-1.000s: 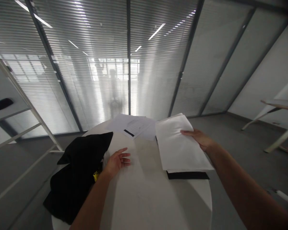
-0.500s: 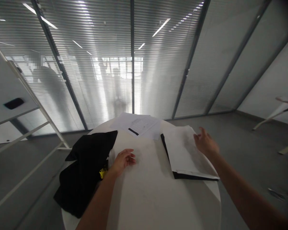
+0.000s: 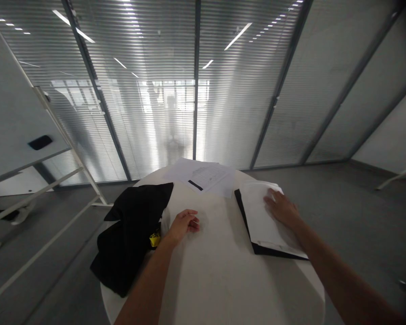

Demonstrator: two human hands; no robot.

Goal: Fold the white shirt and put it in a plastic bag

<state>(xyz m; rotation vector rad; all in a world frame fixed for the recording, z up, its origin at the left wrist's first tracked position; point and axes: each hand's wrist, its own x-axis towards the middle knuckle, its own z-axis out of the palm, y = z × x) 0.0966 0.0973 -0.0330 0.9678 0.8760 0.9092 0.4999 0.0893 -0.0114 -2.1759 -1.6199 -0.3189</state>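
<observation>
Right hand (image 3: 281,208) lowered flat, fingers spread, onto paper stack (image 3: 262,219) in black folder (image 3: 243,216), left hand (image 3: 184,223) loosely curled, empty, on table (image 3: 216,275)

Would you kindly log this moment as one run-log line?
left hand: open, on round table | right hand: flat on paper stack | black folder: under stack

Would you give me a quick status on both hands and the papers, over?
Right hand flat on paper stack, over black folder. Left hand resting on table beside black garment. Nothing between them.
</observation>
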